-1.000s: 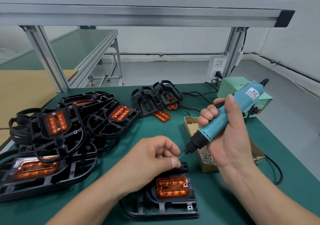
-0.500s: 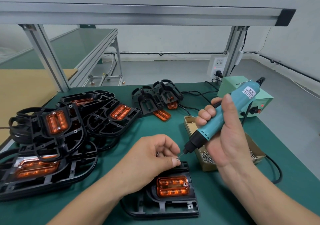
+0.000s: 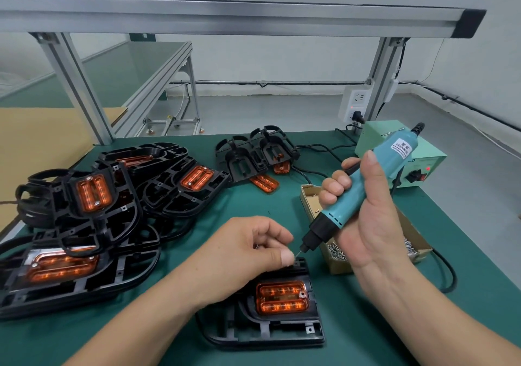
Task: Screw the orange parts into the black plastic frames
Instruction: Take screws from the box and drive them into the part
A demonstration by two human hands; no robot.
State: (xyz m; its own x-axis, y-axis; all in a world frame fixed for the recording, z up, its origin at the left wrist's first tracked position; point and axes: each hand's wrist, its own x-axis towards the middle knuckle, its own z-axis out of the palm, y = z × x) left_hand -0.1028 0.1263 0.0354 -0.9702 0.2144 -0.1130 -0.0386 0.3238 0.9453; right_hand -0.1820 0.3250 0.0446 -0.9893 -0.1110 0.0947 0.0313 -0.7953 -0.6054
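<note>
Two hands are meeting over the near frame: the left hand, fingers curled, is pinching what looks like a small screw at the bit of the teal electric screwdriver, which the right hand is gripping round the barrel. Just under them the black plastic frame is lying flat on the green mat, its orange part sitting in the recess, with a cardboard box of screws standing just beside it on the right. Farther out, a pile of frames is crowding the mat's left side, and a pale green power box is sitting at the far edge.
</note>
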